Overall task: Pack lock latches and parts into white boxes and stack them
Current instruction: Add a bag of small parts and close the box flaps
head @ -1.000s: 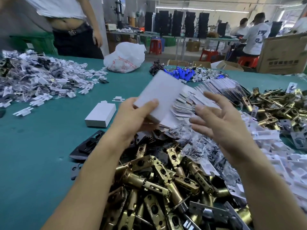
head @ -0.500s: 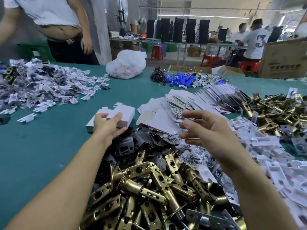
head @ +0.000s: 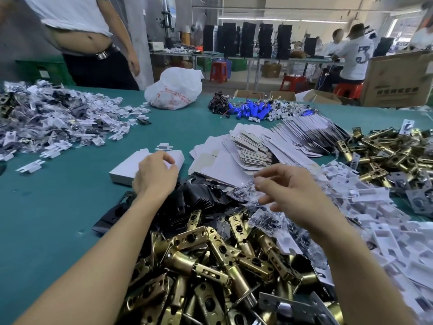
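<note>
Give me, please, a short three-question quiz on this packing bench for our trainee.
1. True or false: the left hand touches a white box.
2. The right hand hovers over: A) blue parts, B) clear screw bags, C) the plastic sack?
3. Fill in: the pile nearest the camera is brass ___.
Key: 1 true; 2 B; 3 latches.
</note>
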Demonstrator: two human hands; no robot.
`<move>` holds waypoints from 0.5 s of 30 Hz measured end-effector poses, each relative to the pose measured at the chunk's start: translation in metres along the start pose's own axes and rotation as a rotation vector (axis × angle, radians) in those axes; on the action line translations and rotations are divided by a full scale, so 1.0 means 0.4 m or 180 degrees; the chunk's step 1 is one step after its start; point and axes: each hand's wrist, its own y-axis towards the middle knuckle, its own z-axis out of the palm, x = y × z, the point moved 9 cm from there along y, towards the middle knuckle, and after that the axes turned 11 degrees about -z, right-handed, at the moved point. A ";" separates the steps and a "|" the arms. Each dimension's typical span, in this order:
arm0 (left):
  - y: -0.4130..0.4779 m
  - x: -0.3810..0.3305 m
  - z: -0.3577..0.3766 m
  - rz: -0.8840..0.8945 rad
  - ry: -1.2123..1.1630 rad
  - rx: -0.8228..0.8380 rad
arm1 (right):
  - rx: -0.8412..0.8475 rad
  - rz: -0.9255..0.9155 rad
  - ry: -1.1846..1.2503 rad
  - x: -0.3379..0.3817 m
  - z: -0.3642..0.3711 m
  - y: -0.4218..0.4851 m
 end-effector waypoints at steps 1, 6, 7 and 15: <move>-0.008 -0.033 0.018 0.0174 0.0101 0.0170 | 0.0132 0.0057 -0.0160 -0.010 0.009 -0.002; -0.020 -0.130 0.147 0.0473 0.0808 0.1091 | 0.0464 0.0074 -0.0436 -0.021 0.029 -0.009; -0.013 -0.131 0.161 0.0433 0.0981 0.1082 | 0.0456 0.0059 -0.0418 -0.020 0.027 -0.008; 0.017 -0.119 0.183 0.0224 0.1027 0.0510 | 0.0548 -0.0013 -0.0518 -0.015 0.035 -0.007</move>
